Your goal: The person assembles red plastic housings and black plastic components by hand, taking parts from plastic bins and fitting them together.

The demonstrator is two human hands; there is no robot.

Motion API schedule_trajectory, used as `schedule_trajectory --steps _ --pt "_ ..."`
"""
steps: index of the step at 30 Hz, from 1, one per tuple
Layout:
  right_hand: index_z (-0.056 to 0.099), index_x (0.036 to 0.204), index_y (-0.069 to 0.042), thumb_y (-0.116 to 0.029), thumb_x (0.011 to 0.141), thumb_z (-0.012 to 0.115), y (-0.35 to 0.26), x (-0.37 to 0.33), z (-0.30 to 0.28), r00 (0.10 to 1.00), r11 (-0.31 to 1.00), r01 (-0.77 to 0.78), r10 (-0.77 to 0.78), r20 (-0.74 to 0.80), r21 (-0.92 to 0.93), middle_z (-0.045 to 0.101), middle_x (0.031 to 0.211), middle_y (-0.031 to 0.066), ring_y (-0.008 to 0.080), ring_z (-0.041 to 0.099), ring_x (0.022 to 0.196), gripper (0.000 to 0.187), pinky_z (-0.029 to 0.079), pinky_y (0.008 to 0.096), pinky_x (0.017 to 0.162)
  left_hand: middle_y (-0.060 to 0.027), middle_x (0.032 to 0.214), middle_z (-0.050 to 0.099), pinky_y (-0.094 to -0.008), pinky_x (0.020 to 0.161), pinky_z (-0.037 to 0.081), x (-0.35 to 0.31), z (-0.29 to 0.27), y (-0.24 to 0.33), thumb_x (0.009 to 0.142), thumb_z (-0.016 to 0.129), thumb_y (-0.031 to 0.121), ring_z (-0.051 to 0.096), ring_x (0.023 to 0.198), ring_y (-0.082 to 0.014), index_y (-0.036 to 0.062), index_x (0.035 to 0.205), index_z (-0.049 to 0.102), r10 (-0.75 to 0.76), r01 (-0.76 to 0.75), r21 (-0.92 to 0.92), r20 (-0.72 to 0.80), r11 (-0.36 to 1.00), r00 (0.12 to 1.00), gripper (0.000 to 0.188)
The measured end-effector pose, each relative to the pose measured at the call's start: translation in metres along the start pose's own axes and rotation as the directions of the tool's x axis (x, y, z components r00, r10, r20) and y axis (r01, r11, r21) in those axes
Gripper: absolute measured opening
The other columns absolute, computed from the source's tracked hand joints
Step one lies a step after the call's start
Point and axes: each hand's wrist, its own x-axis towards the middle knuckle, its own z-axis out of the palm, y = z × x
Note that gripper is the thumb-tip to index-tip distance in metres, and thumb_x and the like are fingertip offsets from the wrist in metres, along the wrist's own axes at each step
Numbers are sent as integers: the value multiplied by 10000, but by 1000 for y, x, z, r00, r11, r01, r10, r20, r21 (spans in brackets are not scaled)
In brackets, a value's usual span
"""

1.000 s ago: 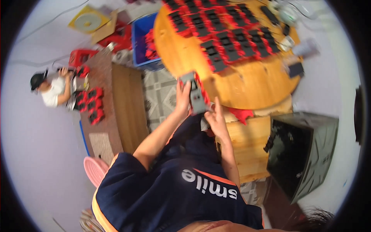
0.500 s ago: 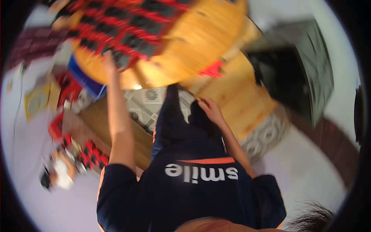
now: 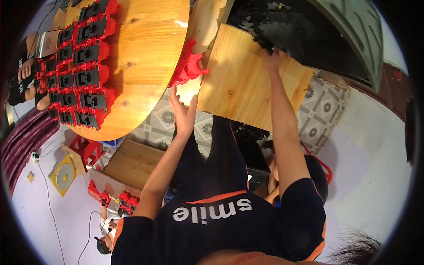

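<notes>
1. Grey-green container (image 3: pixel 360 33): upper right, open toward the person, dark inside, at the far right edge of the wooden board.
2. Round table (image 3: pixel 148 66): on the left, bearing rows of red-and-black units (image 3: pixel 88 77).
3. Wooden board (image 3: pixel 236 81): between table and container.
4. Left hand (image 3: pixel 183 115): open, thumb apart from the fingers, just below the red piece (whether they touch, I cannot tell).
5. Right hand (image 3: pixel 272 62): reaching to the container's near edge; fingertips unclear, so I cannot tell its grip.
6. Red piece (image 3: pixel 190 66): branching, beside the table's rim.
7. Black part (image 3: pixel 262 41): at the container's edge, by the right fingertips.
</notes>
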Motion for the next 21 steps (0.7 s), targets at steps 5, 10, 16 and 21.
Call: schedule_trajectory --steps 5,10,16,21 --pt "475 1316 -36 -356 739 793 -72 -77 6 940 942 336 -336 -59 -10 530 1301 209 368 487 1215 733 405 471 980 -326 1446 273 -526 1076 257 89 37 -60 837 580 637 264 1347 -440 -58 1442 262 -509 631 224 -423 743 750 974" --pt "625 1082 -22 -236 811 717 -102 -165 57 571 731 315 -656 494 606 653 1037 177 345 606 1021 358 482 417 864 -307 1483 271 -600 1104 125 117 59 -118 852 559 630 202 1358 -509 -1 1468 271 -73 148 541 -158 828 985 928" --pt "639 965 -12 -112 828 660 -16 -170 -8 832 832 320 -476 286 454 663 958 145 323 623 975 171 510 400 819 -291 1490 254 -598 1056 203 102 87 -79 872 479 674 304 1297 -498 218 1539 126 -229 346 651 -260 676 938 882" --pt "642 1035 -15 -86 838 653 -24 -184 -93 681 712 594 -693 236 374 657 1007 137 321 621 982 209 512 378 842 -265 1433 321 -490 1052 347 25 101 22 787 781 222 358 1305 -395 113 1527 75 53 -53 -2 9 999 999 1028"
